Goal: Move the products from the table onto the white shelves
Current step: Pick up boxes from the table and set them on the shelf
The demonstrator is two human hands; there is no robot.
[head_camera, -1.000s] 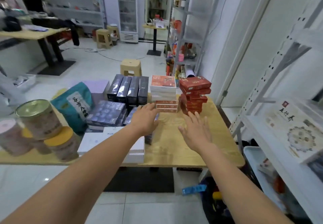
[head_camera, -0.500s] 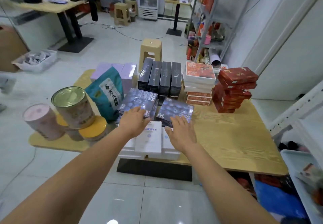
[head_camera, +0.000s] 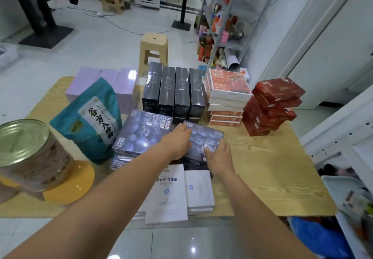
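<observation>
Blue box [head_camera: 205, 137] sits between the hands, long axis toward 12 o'clock; left hand [head_camera: 177, 141] at its 9, right hand [head_camera: 219, 157] at 5, fingers [head_camera: 184, 129] straight, touching, unclamped

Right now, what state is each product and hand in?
right blue box: lying flat, a hand at each side
left hand: fingers straight, on the box's left edge
right hand: thumb on the box top; grip unclear
left blue box: lying flat, untouched
black boxes: upright, side by side
red boxes: stacked, skewed
teal pouch: upright
tin can: lid on, atop a yellow-lidded tin
white boxes: overhanging the table edge
</observation>
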